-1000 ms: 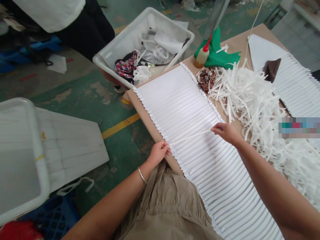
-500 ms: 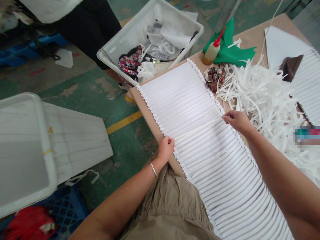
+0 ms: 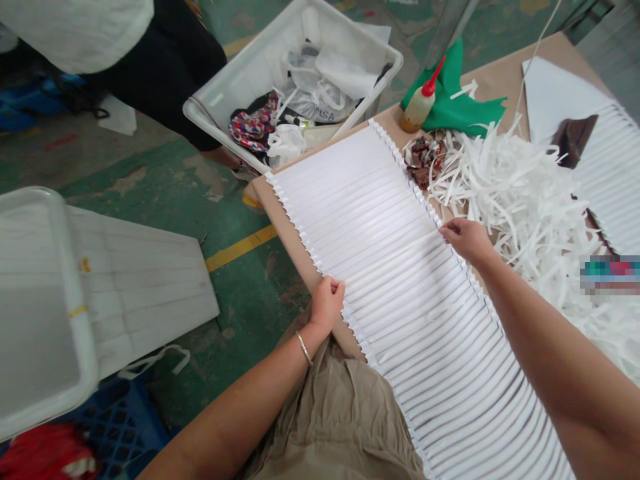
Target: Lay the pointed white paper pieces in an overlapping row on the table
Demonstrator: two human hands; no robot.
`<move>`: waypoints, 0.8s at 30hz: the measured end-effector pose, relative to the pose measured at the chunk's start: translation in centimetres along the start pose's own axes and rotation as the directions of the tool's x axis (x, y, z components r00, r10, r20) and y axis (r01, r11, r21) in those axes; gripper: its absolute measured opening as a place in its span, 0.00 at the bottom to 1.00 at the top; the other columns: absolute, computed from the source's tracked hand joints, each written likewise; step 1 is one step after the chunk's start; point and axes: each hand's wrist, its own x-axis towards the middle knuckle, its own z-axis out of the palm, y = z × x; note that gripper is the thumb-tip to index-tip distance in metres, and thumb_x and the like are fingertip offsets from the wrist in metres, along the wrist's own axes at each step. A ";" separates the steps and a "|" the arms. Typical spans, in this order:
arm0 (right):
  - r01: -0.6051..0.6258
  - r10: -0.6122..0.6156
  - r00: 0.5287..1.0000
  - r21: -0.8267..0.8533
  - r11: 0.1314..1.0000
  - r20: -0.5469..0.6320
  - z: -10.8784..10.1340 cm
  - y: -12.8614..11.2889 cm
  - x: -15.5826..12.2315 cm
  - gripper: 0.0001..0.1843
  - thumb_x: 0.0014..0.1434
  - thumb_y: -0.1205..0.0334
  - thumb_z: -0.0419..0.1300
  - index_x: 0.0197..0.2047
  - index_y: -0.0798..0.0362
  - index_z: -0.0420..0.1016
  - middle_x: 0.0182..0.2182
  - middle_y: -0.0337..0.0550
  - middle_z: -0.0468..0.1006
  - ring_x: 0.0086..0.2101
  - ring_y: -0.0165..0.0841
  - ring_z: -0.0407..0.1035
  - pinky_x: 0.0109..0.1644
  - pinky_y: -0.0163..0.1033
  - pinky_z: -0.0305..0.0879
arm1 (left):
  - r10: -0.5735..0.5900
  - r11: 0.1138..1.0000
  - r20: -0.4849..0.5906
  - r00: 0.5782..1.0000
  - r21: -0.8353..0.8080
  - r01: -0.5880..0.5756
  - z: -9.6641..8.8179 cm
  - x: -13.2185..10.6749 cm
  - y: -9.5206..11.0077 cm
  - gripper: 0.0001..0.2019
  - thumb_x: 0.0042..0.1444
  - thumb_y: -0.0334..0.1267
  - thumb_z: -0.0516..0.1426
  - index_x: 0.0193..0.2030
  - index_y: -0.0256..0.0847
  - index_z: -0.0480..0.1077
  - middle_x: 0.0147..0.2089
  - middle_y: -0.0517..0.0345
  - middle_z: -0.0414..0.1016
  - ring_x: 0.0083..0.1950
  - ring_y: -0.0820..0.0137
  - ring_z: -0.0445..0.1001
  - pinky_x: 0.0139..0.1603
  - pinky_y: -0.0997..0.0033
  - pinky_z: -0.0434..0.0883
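A long row of overlapping white pieces [image 3: 360, 180] with small tabs along both edges lies on the brown-topped table. My left hand [image 3: 327, 303] is pinched closed at its left edge, a bangle on the wrist. At the opposite edge, my right hand [image 3: 465, 239] is closed in a pinch too. A narrow off-white strip [image 3: 393, 255] runs taut across the row from one set of fingers to the other. Right of the row is a tangled heap of white strips [image 3: 525, 193], with brown scraps [image 3: 425, 160] at its far end.
A glue bottle [image 3: 420, 100] with a red nozzle stands near green cloth [image 3: 465, 110]. Past the table is a white bin [image 3: 210, 100] of bags and fabric, beside a person's dark-clothed legs [image 3: 170, 73]. Another white bin [image 3: 75, 300] and a blue crate [image 3: 125, 420] are at left.
The whole view has shifted slightly. Both hands keep their pinch at the row's edges, and the strip still spans between them. The person beyond the table has moved slightly into view.
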 end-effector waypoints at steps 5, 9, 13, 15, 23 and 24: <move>-0.018 0.017 1.000 -0.073 0.997 -0.022 0.7 0.0 0.7 0.11 0.57 0.55 0.60 0.36 0.53 0.78 0.28 0.44 0.80 0.30 0.36 0.72 0.37 0.39 0.63 | 0.034 0.996 -0.020 0.999 0.079 -0.032 0.0 0.1 -0.2 0.11 0.60 0.44 0.55 0.29 0.42 0.66 0.23 0.62 0.72 0.23 0.71 0.72 0.29 0.72 0.64; -0.034 0.031 0.999 -0.111 0.993 -0.029 1.3 -0.1 1.1 0.10 0.57 0.55 0.61 0.35 0.53 0.78 0.30 0.45 0.80 0.32 0.36 0.72 0.38 0.39 0.64 | 0.053 0.993 -0.021 0.998 0.106 -0.050 -0.1 0.3 -0.1 0.11 0.60 0.43 0.55 0.29 0.42 0.66 0.24 0.60 0.74 0.27 0.68 0.74 0.30 0.72 0.64; -0.051 0.050 0.999 -0.139 0.989 -0.014 1.8 0.0 1.5 0.09 0.59 0.58 0.60 0.38 0.52 0.79 0.33 0.45 0.81 0.35 0.37 0.73 0.41 0.39 0.65 | 0.038 0.994 -0.010 0.999 0.105 -0.037 -0.3 0.5 0.3 0.11 0.59 0.44 0.54 0.28 0.43 0.65 0.24 0.59 0.74 0.28 0.67 0.74 0.31 0.71 0.64; -0.068 0.067 0.998 -0.141 0.988 -0.011 2.1 0.1 1.7 0.09 0.59 0.59 0.60 0.39 0.52 0.79 0.33 0.45 0.81 0.35 0.37 0.73 0.41 0.39 0.65 | 0.030 0.994 -0.011 0.999 0.105 -0.028 -0.3 0.5 0.5 0.12 0.59 0.45 0.55 0.28 0.43 0.65 0.24 0.60 0.74 0.27 0.67 0.74 0.31 0.71 0.64; -0.056 0.057 0.998 -0.161 0.985 0.002 2.5 0.3 2.2 0.09 0.59 0.58 0.59 0.37 0.52 0.78 0.33 0.46 0.80 0.35 0.37 0.72 0.41 0.40 0.65 | -0.004 0.999 -0.010 1.000 0.051 0.004 -0.5 0.3 1.4 0.11 0.58 0.44 0.56 0.28 0.43 0.63 0.21 0.64 0.70 0.21 0.69 0.71 0.28 0.72 0.64; -0.058 0.059 0.998 -0.160 0.985 0.003 2.6 0.3 2.3 0.09 0.59 0.57 0.59 0.37 0.52 0.78 0.32 0.46 0.80 0.35 0.37 0.72 0.41 0.40 0.65 | -0.014 0.999 -0.010 1.000 0.033 0.014 -0.5 0.2 1.6 0.11 0.57 0.44 0.56 0.29 0.43 0.63 0.20 0.64 0.70 0.21 0.70 0.71 0.27 0.72 0.63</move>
